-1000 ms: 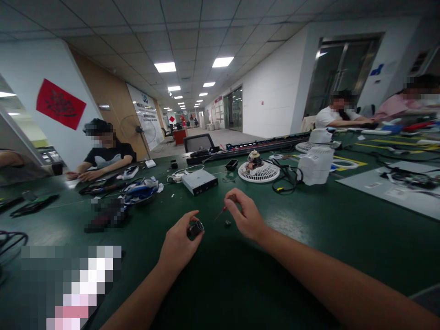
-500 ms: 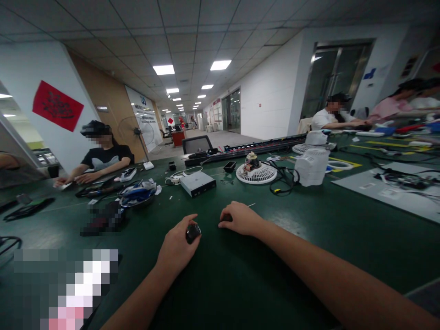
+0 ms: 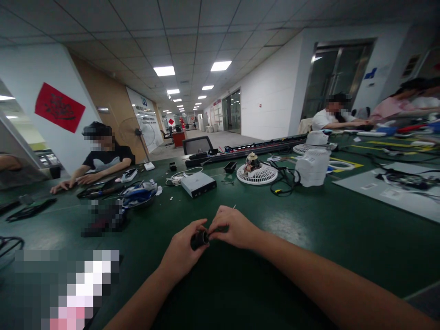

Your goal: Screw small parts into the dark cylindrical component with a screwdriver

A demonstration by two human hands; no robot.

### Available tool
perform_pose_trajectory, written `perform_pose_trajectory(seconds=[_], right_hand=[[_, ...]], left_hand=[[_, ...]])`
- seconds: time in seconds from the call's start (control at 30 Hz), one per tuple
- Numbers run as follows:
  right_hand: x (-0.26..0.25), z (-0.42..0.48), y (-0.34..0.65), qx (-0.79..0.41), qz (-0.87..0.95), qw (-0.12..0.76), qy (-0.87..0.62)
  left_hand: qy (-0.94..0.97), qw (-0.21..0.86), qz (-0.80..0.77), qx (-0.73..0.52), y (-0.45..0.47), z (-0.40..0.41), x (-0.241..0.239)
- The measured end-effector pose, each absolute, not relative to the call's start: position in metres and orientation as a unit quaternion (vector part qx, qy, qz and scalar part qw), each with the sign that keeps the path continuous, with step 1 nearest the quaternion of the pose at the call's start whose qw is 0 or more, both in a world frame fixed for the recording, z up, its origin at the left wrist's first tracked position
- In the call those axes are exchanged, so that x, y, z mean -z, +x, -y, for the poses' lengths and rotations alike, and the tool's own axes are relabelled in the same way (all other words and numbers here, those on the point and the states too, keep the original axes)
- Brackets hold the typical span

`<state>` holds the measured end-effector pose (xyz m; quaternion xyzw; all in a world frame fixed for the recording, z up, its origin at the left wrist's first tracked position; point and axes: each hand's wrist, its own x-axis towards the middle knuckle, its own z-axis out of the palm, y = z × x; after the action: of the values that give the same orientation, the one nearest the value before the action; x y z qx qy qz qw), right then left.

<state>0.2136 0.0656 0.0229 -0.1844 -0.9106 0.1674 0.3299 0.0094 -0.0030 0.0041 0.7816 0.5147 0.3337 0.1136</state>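
Note:
My left hand [image 3: 182, 250] grips a small black cylindrical part [image 3: 199, 239] with a metal rim, held just above the green table [image 3: 309, 238]. My right hand [image 3: 232, 227] is closed in a pinch, its fingertips pressed against the open end of that part. A thin screwdriver shaft tip [image 3: 234, 206] sticks out behind the right hand's knuckles, so the tool lies tucked in that hand. What the fingertips pinch is too small to make out.
Farther back lie a grey drive box [image 3: 198, 183], a white fan grille with a motor [image 3: 257, 173], a white housing [image 3: 312, 166] and black cables [image 3: 285, 181]. A person in black sits at the left [image 3: 103, 158]; two other people work at the far right.
My right hand dropped to the table, then came left to meet the black part in my left hand. The left hand rose slightly toward it.

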Motion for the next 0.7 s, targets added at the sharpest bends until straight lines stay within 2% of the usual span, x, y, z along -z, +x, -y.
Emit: perform_pose_trajectory(seconds=[0.17,0.37,0.57,0.7], right_hand=[[-0.019,-0.066,0.213,-0.141,0.918,0.354,-0.108],[-0.019,-0.062,0.21,-0.17,0.897,0.356,-0.197],[-0.029,-0.057,0.21,-0.112,0.904,0.309,-0.272],[-0.034,-0.056,0.213,-0.13,0.896,0.305,-0.296]], left_hand=[[0.806,0.107,-0.474,-0.337,0.01,0.006,-0.003],[0.832,0.09,-0.449,-0.313,0.01,0.008,-0.004],[0.84,0.076,-0.454,-0.288,0.011,0.012,-0.006],[0.835,0.054,-0.46,-0.297,0.01,0.009,-0.003]])
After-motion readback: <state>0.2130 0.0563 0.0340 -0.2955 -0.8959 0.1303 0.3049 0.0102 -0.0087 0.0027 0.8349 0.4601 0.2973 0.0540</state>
